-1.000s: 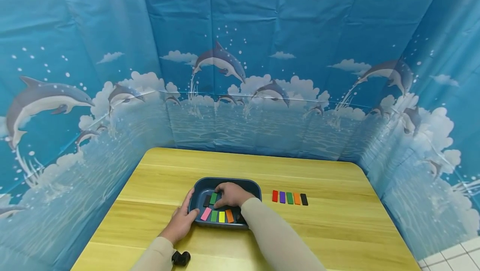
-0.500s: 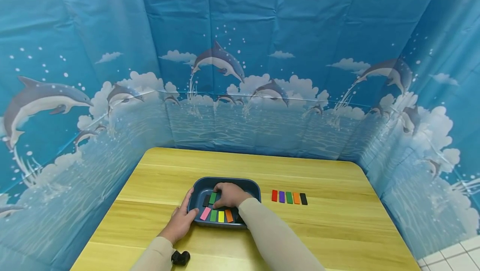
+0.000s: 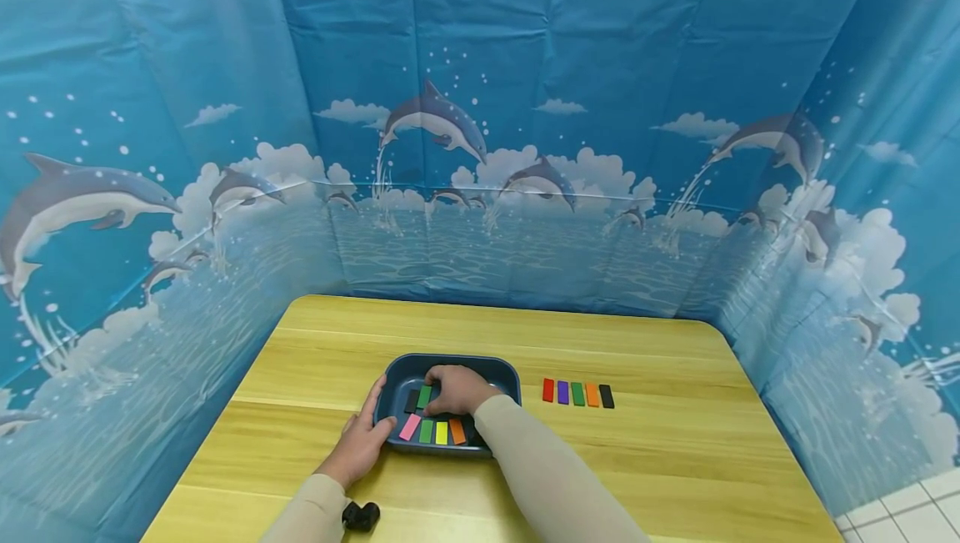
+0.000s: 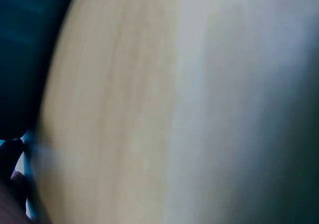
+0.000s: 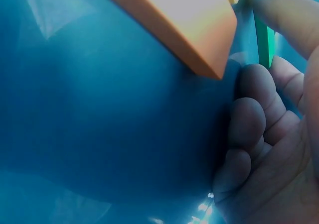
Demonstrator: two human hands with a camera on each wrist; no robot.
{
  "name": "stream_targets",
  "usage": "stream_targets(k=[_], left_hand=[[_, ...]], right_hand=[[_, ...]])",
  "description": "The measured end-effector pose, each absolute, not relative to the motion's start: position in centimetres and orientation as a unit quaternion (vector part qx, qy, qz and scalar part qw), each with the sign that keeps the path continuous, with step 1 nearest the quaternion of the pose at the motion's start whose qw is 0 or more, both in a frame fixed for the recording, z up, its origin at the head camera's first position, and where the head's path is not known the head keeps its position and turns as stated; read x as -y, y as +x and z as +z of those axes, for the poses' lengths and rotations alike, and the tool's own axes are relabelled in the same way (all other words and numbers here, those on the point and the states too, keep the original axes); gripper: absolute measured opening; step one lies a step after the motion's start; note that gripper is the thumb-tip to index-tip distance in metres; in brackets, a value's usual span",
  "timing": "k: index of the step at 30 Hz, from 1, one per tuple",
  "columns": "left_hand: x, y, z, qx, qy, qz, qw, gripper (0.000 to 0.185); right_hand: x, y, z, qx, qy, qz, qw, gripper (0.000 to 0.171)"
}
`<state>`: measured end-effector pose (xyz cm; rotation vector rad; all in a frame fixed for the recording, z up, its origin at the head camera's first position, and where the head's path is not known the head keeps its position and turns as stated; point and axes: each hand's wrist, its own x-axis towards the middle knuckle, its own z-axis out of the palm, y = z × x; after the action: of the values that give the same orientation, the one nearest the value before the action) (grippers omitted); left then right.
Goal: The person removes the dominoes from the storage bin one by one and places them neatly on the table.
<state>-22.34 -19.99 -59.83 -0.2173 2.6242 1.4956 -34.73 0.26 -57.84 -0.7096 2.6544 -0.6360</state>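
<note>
The wooden table (image 3: 660,460) stretched before me, and on it sat the dark blue tray (image 3: 396,369). My left hand (image 3: 362,445) gripped the tray's left rim, thumb over the edge. My right hand (image 3: 457,389) lay inside the tray, fingers curled, fingertip on the upper green block (image 3: 423,397). Below it lay a row of blocks (image 3: 433,430): pink, green, yellow, orange. Five more blocks (image 3: 577,394) were lined up on the table, right of the tray.
</note>
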Motion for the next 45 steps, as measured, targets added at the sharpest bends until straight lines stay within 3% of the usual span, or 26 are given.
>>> stream_targets(k=[14,21,25,34,45], left_hand=[[19.4,-22.1,-60.7,-0.861,-0.069,0.499,0.064,0.071],[19.5,-22.2,-61.0,-0.862,-0.064,0.499,0.067,0.071],[19.6,-22.3,-60.8,-0.864,-0.061,0.495,0.066,0.072],[19.8,-22.7,-59.8,-0.868,-0.058,0.49,0.062,0.072],[20.3,-22.5,-59.6,-0.869,-0.056,0.487,0.064,0.072]], right_hand=[[-1.8,-34.6,-58.1,-0.918,-0.249,-0.242,0.19,0.046],[-3.0,-34.3,-55.2,-0.877,-0.282,-0.322,0.221,0.046],[-4.2,-34.3,-52.8,-0.862,-0.293,-0.359,0.206,0.047],[-10.9,-34.6,-49.2,-0.875,-0.256,-0.386,0.139,0.049],[-19.4,-32.6,-52.7,-0.891,-0.19,-0.389,0.14,0.048]])
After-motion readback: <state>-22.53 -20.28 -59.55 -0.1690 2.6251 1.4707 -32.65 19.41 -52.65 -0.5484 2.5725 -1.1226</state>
